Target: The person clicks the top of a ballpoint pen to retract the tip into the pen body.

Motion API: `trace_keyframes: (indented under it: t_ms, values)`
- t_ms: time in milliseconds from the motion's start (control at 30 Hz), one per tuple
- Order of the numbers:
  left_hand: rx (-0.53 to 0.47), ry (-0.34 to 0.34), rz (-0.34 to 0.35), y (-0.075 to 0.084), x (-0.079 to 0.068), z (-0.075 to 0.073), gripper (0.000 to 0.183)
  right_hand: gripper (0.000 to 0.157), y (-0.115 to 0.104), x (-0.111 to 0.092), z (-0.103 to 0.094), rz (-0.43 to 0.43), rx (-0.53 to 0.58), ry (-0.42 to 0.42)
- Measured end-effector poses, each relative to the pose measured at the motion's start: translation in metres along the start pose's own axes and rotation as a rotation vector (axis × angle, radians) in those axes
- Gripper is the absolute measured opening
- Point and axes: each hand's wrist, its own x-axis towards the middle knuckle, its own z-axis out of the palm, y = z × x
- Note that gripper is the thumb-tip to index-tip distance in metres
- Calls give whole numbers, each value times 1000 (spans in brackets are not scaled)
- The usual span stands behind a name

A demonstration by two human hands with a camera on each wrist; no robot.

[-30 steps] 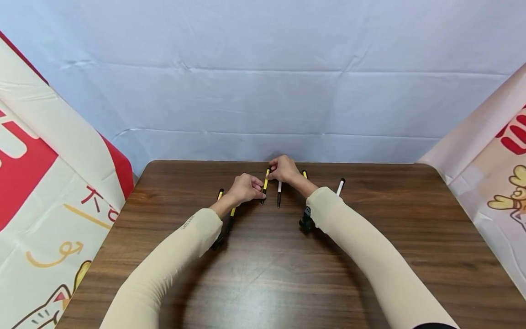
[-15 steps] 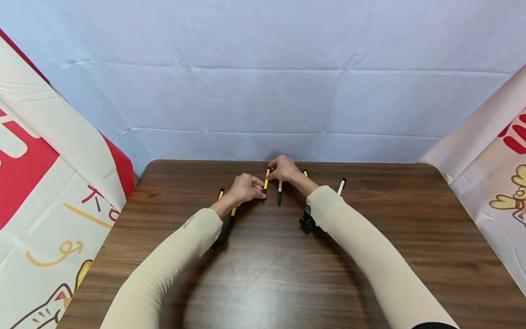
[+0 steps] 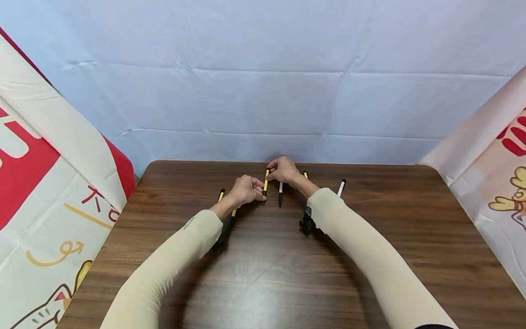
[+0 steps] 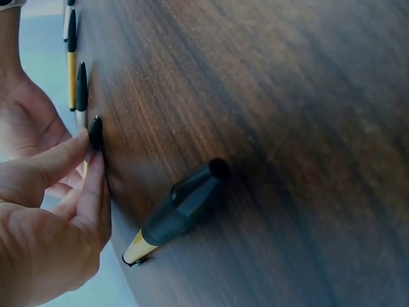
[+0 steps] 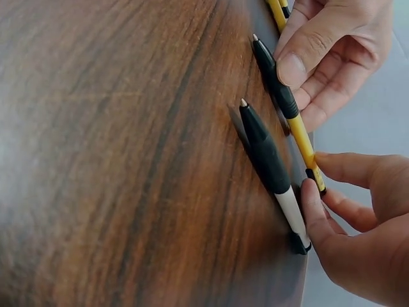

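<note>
A yellow pen (image 3: pixel 266 182) with a black grip lies near the far edge of the table, its tip toward me. My left hand (image 3: pixel 245 189) pinches its black grip between thumb and fingers, seen closely in the right wrist view. At the pen's rear end, my right hand (image 3: pixel 283 170) holds it with thumb and forefinger (image 5: pixel 348 167). Just right of it lies a white pen (image 5: pixel 291 211) with a black grip, almost parallel; the right hand's thumb is close beside that pen's back end.
Two more yellow pens, one upper (image 3: pixel 222 193) and one lower (image 3: pixel 234 213), lie by the left wrist, partly hidden. Beyond the right forearm are another yellow pen (image 3: pixel 305 174) and a white pen (image 3: pixel 341 187). A pale cloth (image 3: pixel 263 100) hangs behind the wooden table (image 3: pixel 263 274).
</note>
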Motion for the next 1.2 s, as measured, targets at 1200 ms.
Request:
trace_keyframes:
  t_ms: [1200]
  values:
    - [-135,-34,-7,-4,-1,-4,41,48,-2,-5,10,131,643,3]
